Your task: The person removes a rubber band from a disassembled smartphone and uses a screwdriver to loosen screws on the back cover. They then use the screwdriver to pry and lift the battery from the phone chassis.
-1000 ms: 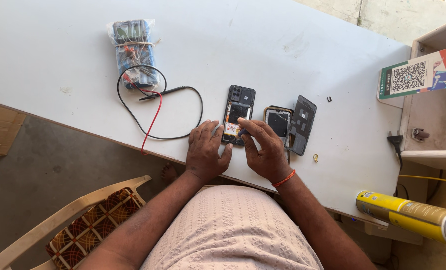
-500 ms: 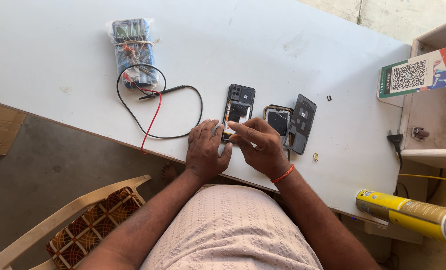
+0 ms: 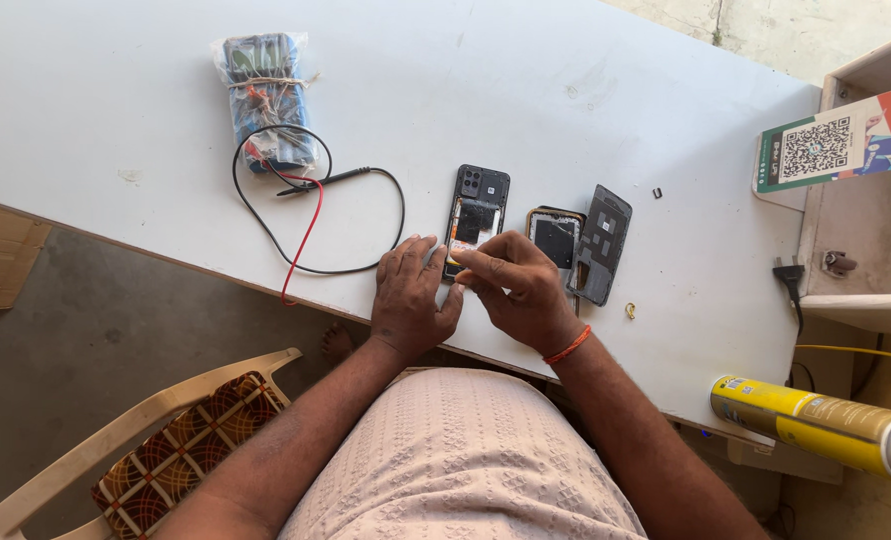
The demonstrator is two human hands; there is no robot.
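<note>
Your right hand (image 3: 519, 288) has shifted a little toward your left hand since half a second ago, its fingertips now pinched together at the lower edge of the opened phone (image 3: 477, 217). Whether they grip some small part, you cannot tell. Your left hand (image 3: 413, 292) lies flat and open on the desk (image 3: 146, 100), its fingers touching the phone's near end. Just right of your right hand lie the dark back cover (image 3: 602, 243) and a loose framed panel (image 3: 555, 236). Left of your left hand trail the black and red probe leads (image 3: 311, 215).

Bright daylight, soft shadows, sharp, edges bowed
</note>
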